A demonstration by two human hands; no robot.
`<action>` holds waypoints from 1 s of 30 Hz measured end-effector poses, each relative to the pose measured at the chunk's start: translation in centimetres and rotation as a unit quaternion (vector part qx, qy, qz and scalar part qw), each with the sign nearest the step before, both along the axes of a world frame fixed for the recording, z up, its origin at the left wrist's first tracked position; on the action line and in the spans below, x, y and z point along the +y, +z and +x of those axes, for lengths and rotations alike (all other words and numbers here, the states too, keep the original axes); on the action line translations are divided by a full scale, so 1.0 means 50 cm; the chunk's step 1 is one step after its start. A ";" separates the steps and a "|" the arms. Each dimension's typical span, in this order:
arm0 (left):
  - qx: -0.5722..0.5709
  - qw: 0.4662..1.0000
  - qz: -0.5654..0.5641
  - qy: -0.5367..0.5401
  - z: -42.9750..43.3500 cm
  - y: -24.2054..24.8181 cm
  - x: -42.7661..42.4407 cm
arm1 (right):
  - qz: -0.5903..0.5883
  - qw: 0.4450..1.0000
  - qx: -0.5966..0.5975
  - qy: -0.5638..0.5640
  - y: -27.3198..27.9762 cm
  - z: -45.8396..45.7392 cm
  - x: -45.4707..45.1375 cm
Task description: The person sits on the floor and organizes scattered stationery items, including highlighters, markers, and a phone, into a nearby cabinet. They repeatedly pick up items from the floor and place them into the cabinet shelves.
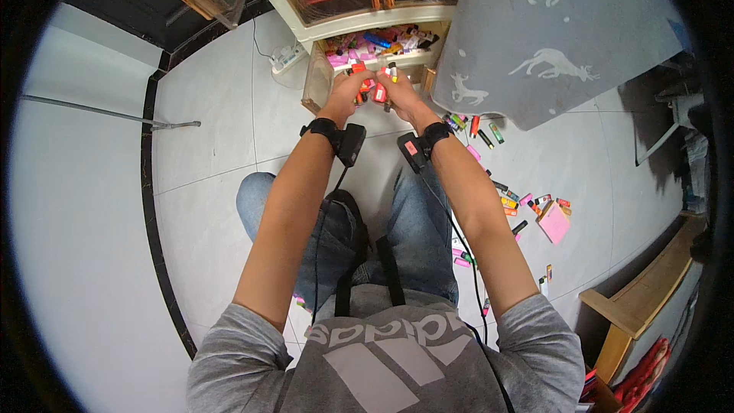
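Observation:
Both hands are close together in front of an open drawer [312, 83] under a white cabinet. My left hand [346, 92] is closed around several small tubes [359, 67], mostly red, which look like lighters. Beside it, my right hand [399, 93] grips several more, among them a red one [379, 93] with a white label and one with a yellow part. Behind the hands, the drawer holds a heap of similar small items [395, 40], many of them pink, one blue [377, 40]. The fingertips are partly hidden by the items.
More such items [508, 202] lie scattered on the tiled floor to the right, near a pink square box [554, 222]. A grey cloth with white deer [516, 40] hangs at the upper right. A white power strip [288, 56] lies left of the drawer; wooden furniture [642, 292] stands lower right.

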State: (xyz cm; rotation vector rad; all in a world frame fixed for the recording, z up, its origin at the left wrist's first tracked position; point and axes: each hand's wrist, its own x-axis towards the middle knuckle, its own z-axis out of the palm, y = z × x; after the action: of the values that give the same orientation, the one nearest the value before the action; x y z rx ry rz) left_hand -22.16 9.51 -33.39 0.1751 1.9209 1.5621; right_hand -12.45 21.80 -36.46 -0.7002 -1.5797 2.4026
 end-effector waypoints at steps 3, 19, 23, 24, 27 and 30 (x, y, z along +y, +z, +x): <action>-0.042 0.995 0.091 -0.006 -0.035 0.008 0.017 | -0.150 0.986 0.012 -0.074 -0.003 -0.058 0.028; -0.312 0.813 0.470 0.140 -0.197 -0.091 0.219 | -0.462 0.761 0.309 -0.334 0.057 -0.227 0.113; -0.372 0.765 0.502 0.158 -0.207 -0.080 0.255 | -0.441 0.741 0.386 -0.328 0.064 -0.247 0.141; -0.388 0.752 0.505 0.170 -0.209 -0.079 0.266 | -0.438 0.744 0.380 -0.332 0.058 -0.249 0.149; -0.388 0.746 0.516 0.165 -0.212 -0.080 0.293 | -0.389 0.773 0.379 -0.327 0.037 -0.248 0.167; -0.389 0.736 0.536 0.140 -0.212 -0.079 0.300 | -0.396 0.785 0.344 -0.331 0.017 -0.248 0.171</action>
State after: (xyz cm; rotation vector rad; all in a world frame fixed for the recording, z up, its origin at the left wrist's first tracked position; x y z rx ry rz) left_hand -32.78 24.50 -37.33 -0.2810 0.2609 2.2787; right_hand -24.87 30.36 -35.62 -0.2965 0.0304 2.2362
